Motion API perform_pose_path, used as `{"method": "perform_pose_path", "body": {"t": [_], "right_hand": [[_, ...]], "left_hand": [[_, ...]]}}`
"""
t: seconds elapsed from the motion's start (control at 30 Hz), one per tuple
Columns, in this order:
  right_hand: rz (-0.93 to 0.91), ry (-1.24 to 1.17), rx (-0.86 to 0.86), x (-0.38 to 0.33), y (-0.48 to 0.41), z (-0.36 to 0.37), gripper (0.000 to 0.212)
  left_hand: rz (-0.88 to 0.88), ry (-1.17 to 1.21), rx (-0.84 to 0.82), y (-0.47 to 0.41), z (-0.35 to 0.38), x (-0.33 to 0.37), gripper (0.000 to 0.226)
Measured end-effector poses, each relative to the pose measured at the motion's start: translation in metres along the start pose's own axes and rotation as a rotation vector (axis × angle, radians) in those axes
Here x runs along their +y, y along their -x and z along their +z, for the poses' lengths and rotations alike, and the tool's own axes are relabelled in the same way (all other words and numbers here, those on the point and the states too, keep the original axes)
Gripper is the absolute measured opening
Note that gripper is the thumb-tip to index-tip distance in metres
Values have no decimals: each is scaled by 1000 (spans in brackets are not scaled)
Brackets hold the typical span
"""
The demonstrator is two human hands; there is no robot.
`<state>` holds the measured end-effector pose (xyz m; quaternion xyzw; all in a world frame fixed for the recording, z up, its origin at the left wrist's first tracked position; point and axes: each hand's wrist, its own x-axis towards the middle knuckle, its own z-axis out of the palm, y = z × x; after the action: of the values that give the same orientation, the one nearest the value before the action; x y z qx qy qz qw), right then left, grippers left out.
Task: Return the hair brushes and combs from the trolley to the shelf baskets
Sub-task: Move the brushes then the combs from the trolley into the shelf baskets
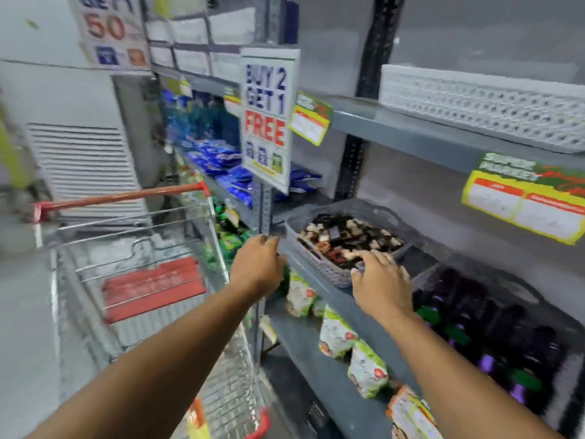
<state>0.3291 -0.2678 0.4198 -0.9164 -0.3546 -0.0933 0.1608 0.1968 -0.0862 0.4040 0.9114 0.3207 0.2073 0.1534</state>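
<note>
The grey basket (335,274) sits at the front edge of the middle shelf (316,267), filled with a jumble of dark and pale small items (351,237) too blurred to tell brushes from combs. Just right of the basket lies a darker basket (519,289) holding black and purple brushes (474,315). Above the basket, on the next shelf up, stands a white perforated basket (484,106), and a yellow price tag (522,198) hangs from that shelf's edge. A "Buy 2 Get 1 Free" sign (269,115) juts out up and left of the basket, on the shelving post. Below the basket, white-and-green packets (335,335) line the lower shelf. Left of the basket stands the trolley (142,280), its red handle (126,198) and red seat flap visible; what lies in it cannot be made out.

The right hand (383,286) rests on the basket's near right corner, fingers spread and draped over the rim, nothing held in it. The left hand (258,269) reaches toward the basket's left end by the post, fingers curled loosely; whether it touches the basket or holds anything cannot be told.
</note>
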Motion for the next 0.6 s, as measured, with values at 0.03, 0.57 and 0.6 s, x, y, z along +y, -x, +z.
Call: {"method": "perform_pose_path", "body": {"t": [0.03, 0.57, 0.6], "right_hand": [[-39, 6, -21, -14, 0, 7, 41], [-257, -187, -632, -204, 18, 173, 49], [-241, -185, -674, -211, 20, 188, 48]], "left_hand": [[-46, -8, 3, 8, -5, -19, 43], [-837, 110, -143, 110, 32, -264, 46], [-883, 139, -160, 114, 45, -276, 46]]}}
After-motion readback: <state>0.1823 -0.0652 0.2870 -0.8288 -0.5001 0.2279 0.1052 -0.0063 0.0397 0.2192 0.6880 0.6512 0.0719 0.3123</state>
